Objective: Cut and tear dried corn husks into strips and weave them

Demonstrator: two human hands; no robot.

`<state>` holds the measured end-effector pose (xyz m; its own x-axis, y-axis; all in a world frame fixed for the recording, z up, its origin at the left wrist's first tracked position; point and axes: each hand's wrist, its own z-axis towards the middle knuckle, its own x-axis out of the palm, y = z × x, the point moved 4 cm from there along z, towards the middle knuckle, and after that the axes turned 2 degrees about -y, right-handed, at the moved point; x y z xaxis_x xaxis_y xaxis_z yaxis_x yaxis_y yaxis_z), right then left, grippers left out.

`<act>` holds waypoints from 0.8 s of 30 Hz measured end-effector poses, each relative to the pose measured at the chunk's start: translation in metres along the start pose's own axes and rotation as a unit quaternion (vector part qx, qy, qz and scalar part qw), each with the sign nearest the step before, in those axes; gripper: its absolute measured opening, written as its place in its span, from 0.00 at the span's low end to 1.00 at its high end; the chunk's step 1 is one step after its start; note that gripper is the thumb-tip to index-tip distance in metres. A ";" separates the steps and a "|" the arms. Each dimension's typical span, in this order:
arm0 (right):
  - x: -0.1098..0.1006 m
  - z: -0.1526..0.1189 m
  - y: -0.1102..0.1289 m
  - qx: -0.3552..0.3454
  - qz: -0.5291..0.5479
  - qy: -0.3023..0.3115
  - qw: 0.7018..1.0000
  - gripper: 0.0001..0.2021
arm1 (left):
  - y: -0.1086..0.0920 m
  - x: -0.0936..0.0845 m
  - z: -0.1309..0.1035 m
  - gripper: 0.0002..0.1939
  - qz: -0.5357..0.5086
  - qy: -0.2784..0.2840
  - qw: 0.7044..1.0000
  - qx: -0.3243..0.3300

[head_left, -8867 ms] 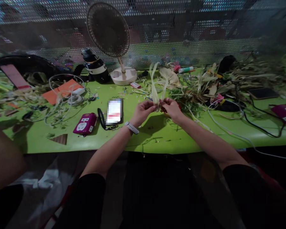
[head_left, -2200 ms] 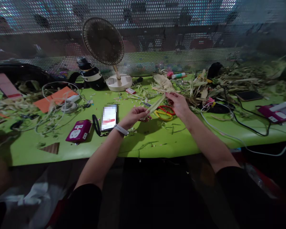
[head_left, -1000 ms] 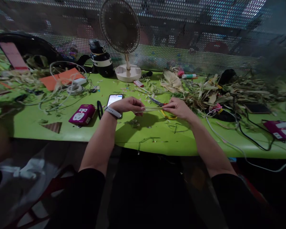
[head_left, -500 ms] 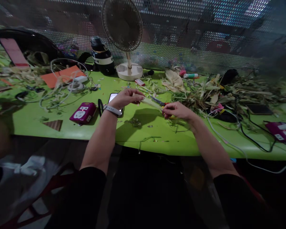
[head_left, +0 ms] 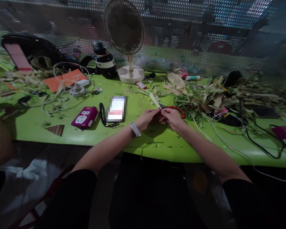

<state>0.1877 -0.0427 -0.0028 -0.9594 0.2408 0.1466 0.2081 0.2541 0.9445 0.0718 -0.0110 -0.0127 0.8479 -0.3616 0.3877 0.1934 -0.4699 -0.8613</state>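
Observation:
My left hand [head_left: 146, 118] and my right hand [head_left: 172, 117] meet above the green table, thumbs and fingertips pinched together. From between them a pale green strip of corn husk [head_left: 153, 98] points away and slightly left. Both hands pinch its near end, which the fingers partly hide. Just behind my right hand lie scissors [head_left: 181, 111] with red-orange handles, their blades partly covered by the hand and husk. A phone [head_left: 116, 108] with a lit screen and a black strap [head_left: 102, 114] rests left of my left hand.
Dried husks [head_left: 205, 98] are heaped at the right. A fan [head_left: 131, 74] and a dark bottle [head_left: 105, 63] stand along the perforated back panel. On the left are a purple power socket [head_left: 85, 118], tangled white cable [head_left: 78, 90] and orange paper [head_left: 65, 79]. Another person's arm [head_left: 1, 127] shows far left.
My left hand has moved right and nearer me, meeting my right hand. The husk strip, formerly stretched between the hands, now extends away from them. The phone and scissors handles are now more exposed.

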 end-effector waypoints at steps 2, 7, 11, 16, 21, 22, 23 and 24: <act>0.003 -0.002 -0.002 -0.011 0.007 0.005 1.000 0.11 | 0.002 -0.001 0.001 0.08 -0.041 -0.005 0.999 0.006; 0.004 -0.002 -0.005 -0.043 0.007 0.012 0.999 0.17 | 0.005 0.001 -0.005 0.08 -0.086 -0.006 0.996 0.002; 0.004 -0.002 -0.008 -0.061 -0.008 0.024 0.998 0.20 | 0.004 0.005 -0.011 0.08 -0.105 -0.015 0.994 0.013; 0.006 -0.004 -0.008 -0.089 -0.028 0.038 0.995 0.21 | 0.004 0.008 -0.012 0.13 -0.146 -0.013 0.989 0.028; 0.011 -0.006 -0.006 -0.111 -0.051 0.056 0.991 0.19 | 0.006 0.006 -0.013 0.13 -0.181 -0.037 0.983 0.020; 0.013 -0.007 -0.006 -0.110 -0.055 0.060 0.991 0.19 | 0.006 0.005 -0.013 0.13 -0.184 -0.044 0.982 0.023; 0.014 -0.008 -0.007 -0.106 -0.061 0.066 0.990 0.18 | 0.005 0.003 -0.013 0.13 -0.182 -0.049 0.982 0.032; 0.016 -0.010 -0.008 -0.100 -0.068 0.072 0.990 0.18 | 0.003 0.002 -0.013 0.13 -0.175 -0.052 0.982 0.046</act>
<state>0.1690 -0.0504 -0.0050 -0.9962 0.0770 0.0408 0.0470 0.0811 0.9956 0.0681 -0.0237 -0.0106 0.7664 -0.1049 0.6338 0.5216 -0.4743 -0.7092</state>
